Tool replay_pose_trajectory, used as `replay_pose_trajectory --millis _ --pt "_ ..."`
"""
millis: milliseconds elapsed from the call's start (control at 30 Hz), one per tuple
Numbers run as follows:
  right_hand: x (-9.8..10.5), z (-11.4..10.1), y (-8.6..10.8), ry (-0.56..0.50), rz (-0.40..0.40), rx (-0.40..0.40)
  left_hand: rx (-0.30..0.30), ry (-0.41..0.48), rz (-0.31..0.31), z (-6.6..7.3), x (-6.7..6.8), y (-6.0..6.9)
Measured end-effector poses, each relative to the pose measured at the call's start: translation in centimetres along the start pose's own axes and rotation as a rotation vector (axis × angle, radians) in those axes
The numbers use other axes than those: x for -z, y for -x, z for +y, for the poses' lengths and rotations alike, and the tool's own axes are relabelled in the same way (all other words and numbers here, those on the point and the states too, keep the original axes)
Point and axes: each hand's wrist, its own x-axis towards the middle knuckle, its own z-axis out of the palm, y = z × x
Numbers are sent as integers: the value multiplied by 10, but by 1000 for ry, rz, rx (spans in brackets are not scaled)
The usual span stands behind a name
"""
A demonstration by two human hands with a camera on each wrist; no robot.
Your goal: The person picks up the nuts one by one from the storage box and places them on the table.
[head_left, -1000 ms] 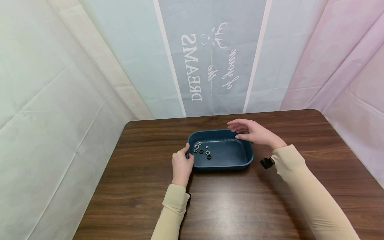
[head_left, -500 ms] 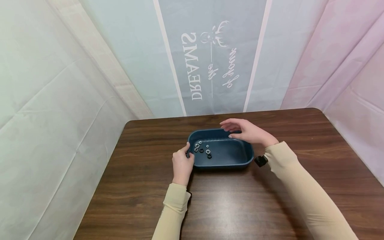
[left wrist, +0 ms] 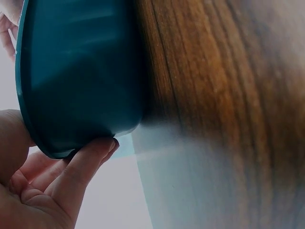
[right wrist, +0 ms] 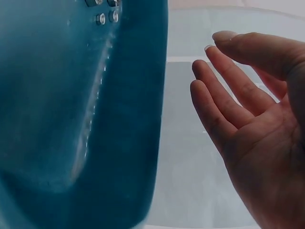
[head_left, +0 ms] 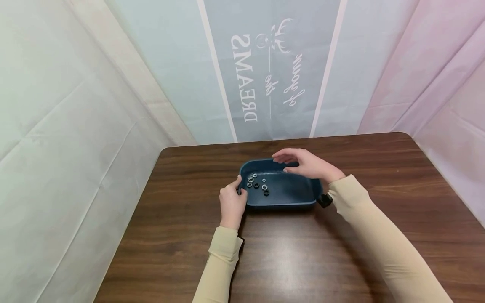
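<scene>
A dark blue plastic tray point(head_left: 293, 190) lies on the table, several small silver nuts point(head_left: 264, 187) and black nuts point(head_left: 266, 192) spread over the left part of its floor. My left hand point(head_left: 232, 204) grips the tray's left end, with thumb inside the rim and fingers outside; the left wrist view shows this hand point(left wrist: 52, 186) pinching the tray wall point(left wrist: 86, 81). Above the tray's far right side hovers my right hand point(head_left: 308, 163), its fingers loosely bent and holding nothing. In the right wrist view the empty right hand point(right wrist: 252, 105) is apart from the tray rim point(right wrist: 159, 119).
The wooden tabletop point(head_left: 288, 252) surrounds the tray. Behind it hangs a grey-blue cloth backdrop point(head_left: 280, 84) with mirrored lettering, and a pale cloth wall point(head_left: 75, 168) borders the left side. A black wrist camera point(head_left: 324, 200) sits under the right sleeve, by the tray's right end.
My right hand has shifted left over the tray's far side. The left hand keeps its grip on the tray's end, and the nuts lie as before. The head view has tilted slightly.
</scene>
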Motion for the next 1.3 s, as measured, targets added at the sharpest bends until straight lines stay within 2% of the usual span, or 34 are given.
replay_pose_trajectory --millis 433,800,1167,1300 --pt "-7 -5 -15 35 -22 8 12 1 -1 2 0 -1" --pt "-11 3 -27 41 -47 10 -1 4 1 2 1 -1" --pt "-16 9 -34 41 -103 -6 13 11 -17 3 2 0" --pt "-17 9 -36 43 -111 -5 1 0 -2 3 1 -1"
